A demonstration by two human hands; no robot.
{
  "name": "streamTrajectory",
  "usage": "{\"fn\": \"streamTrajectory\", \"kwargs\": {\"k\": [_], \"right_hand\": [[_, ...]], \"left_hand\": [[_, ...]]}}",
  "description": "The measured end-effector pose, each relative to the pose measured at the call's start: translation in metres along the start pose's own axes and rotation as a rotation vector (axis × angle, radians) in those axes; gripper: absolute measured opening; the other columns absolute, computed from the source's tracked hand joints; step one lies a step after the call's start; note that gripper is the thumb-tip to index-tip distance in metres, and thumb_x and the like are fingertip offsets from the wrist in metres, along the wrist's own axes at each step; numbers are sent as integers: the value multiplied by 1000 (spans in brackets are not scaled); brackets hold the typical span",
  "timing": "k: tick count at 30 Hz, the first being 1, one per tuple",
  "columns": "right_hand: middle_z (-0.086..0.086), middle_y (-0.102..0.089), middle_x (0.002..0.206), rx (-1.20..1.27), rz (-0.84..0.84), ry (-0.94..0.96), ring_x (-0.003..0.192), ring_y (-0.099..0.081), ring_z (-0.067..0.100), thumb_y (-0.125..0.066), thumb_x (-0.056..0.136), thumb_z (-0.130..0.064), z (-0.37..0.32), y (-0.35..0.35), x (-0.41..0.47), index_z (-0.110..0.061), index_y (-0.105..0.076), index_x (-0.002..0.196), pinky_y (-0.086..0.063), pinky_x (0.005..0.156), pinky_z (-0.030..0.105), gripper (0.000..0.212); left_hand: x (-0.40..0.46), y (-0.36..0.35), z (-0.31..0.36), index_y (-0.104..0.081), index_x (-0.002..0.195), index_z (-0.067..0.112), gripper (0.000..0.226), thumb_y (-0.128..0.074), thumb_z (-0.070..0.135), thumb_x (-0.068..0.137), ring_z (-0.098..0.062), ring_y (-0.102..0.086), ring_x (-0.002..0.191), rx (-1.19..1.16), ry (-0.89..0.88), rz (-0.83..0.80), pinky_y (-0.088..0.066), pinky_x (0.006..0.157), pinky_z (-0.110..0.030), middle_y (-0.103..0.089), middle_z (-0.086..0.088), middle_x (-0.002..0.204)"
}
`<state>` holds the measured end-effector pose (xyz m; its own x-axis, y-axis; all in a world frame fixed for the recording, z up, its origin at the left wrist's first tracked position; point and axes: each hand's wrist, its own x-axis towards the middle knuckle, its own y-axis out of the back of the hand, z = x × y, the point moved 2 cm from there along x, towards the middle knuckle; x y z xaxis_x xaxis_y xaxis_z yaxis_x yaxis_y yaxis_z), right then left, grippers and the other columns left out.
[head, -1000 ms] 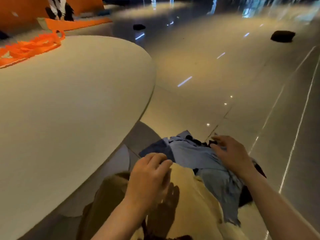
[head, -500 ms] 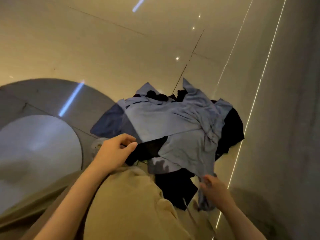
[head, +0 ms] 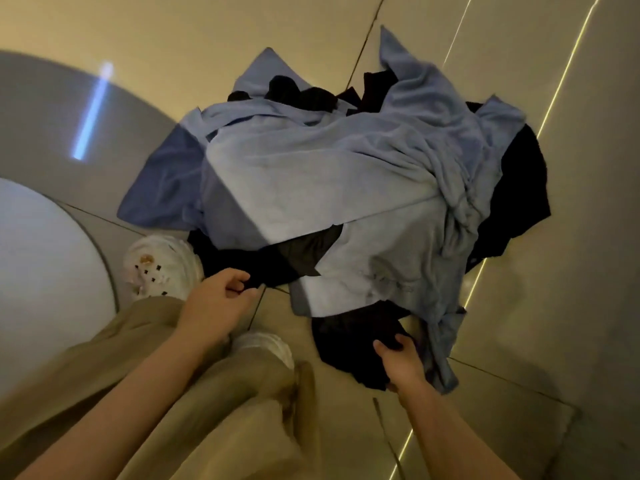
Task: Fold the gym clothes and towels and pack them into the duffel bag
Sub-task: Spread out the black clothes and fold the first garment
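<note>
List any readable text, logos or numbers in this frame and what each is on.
None can be read.
Light blue towel: a faint dark line of marks near its lower edge, possibly lettering, too blurred to read.
White shoe: small dark and tan decorations, no legible characters.
Black clothes, held by the left hand and right hand: no print visible.

Large indoor hall or lobby, glossy tiled floor (head: 242, 36), reflected ceiling lights
</note>
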<state>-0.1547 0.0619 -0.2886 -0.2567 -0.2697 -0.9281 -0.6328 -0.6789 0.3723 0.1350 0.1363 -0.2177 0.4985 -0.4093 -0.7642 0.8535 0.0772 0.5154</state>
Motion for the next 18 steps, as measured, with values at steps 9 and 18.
{"fn": "streamTrajectory", "kwargs": {"k": [9, 18], "right_hand": [[17, -28, 148, 516, 86, -309, 126, -38, 48, -76, 80, -31, -19, -64, 66, -28, -18, 149, -42, 94, 65, 90], [11, -58, 124, 648, 121, -207, 108, -58, 36, -57, 92, -8, -21, -81, 86, -11, -52, 126, -47, 95, 49, 34]], "left_hand": [[94, -54, -31, -15, 152, 20, 103, -82, 20, 74, -23, -32, 139, -495, 246, 256, -31, 113, -38, -27, -4, 154], [109, -89, -12, -18, 152, 15, 95, -77, 13, 78, -22, -38, 136, -767, 354, 291, -33, 105, -28, -39, -5, 149]]}}
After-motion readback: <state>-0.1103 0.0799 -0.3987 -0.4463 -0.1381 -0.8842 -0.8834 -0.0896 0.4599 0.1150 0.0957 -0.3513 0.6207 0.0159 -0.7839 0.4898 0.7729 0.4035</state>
